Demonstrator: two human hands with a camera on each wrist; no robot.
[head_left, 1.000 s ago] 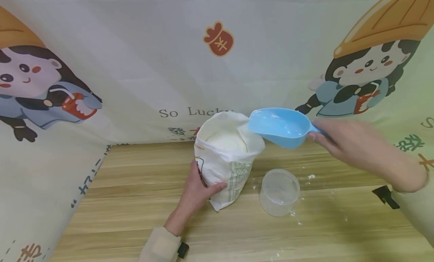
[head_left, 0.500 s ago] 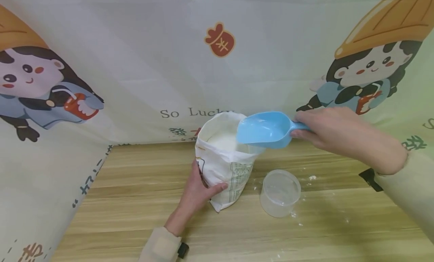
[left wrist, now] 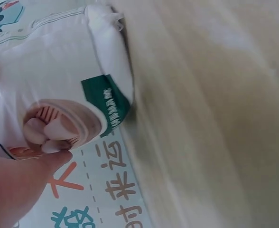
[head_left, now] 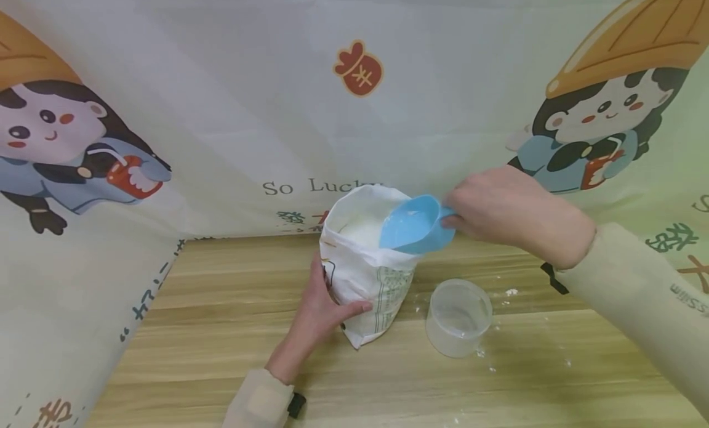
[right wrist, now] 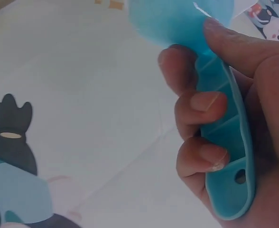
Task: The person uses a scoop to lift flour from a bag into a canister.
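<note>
Scoop dipping into flour bag near the counter's back edge.
Right hand (head_left: 512, 212) clamped on blue scoop (head_left: 412, 225) handle; left hand (head_left: 321, 308) gripping the bag (head_left: 365, 274); clear cup (head_left: 458, 317) just beside.

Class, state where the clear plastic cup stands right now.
In the head view, the clear cup stands on the table, right of the flour bag.

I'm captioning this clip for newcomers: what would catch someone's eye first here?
Probably the blue scoop, gripped by the right hand and tipped into the open flour bag at the table's middle. The left hand holds the bag's side, and a clear plastic cup stands just right of it amid spilled powder.
</note>
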